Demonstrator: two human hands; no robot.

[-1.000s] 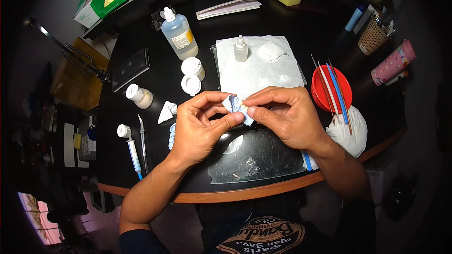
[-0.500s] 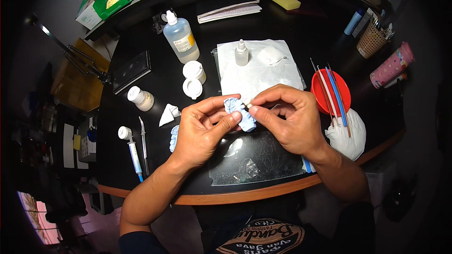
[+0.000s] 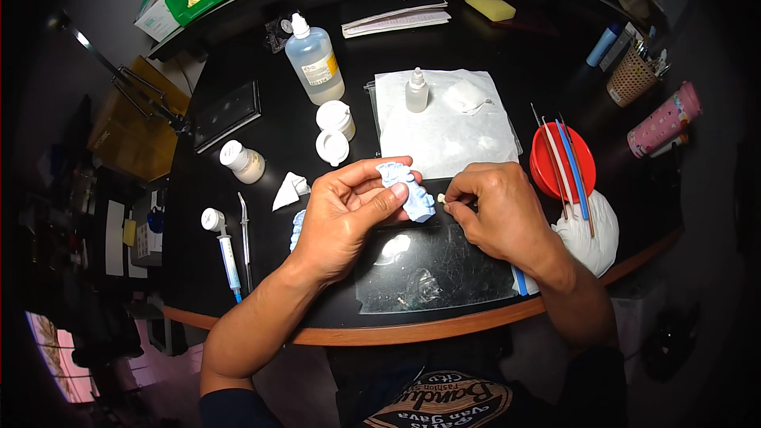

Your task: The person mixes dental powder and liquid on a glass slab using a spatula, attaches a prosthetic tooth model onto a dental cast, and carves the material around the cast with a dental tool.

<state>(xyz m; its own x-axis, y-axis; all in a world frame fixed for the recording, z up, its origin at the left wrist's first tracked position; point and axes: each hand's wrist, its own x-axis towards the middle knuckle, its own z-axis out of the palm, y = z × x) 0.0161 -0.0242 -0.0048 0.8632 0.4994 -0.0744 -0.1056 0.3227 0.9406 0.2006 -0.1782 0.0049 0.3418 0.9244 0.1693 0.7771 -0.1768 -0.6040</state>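
My left hand (image 3: 342,210) is closed round a light blue dental cast (image 3: 418,203), thumb on its near side and fingers behind it. Between the thumb and forefinger of my right hand (image 3: 499,214) is a small cream-coloured piece shaped like a tooth crown (image 3: 441,199), just right of the cast and apart from it. Under both hands lies a clear glass slab (image 3: 468,285) with a few smears. Part of a second blue cast (image 3: 298,230) shows beside my left wrist, which hides the rest.
White paper (image 3: 444,143) carries a dropper bottle (image 3: 416,93) and a small white pad. On the right, a red bowl (image 3: 542,166) holds thin tools beside a white bundle (image 3: 594,230). Leftward stand a large bottle (image 3: 315,63), an open white jar (image 3: 331,147), a lidded jar (image 3: 242,162) and a syringe (image 3: 228,257).
My right hand has drawn the small crown-shaped piece away from the cast, rightward and slightly nearer. My left hand still holds the cast in about the same place. The whole view has shifted slightly.
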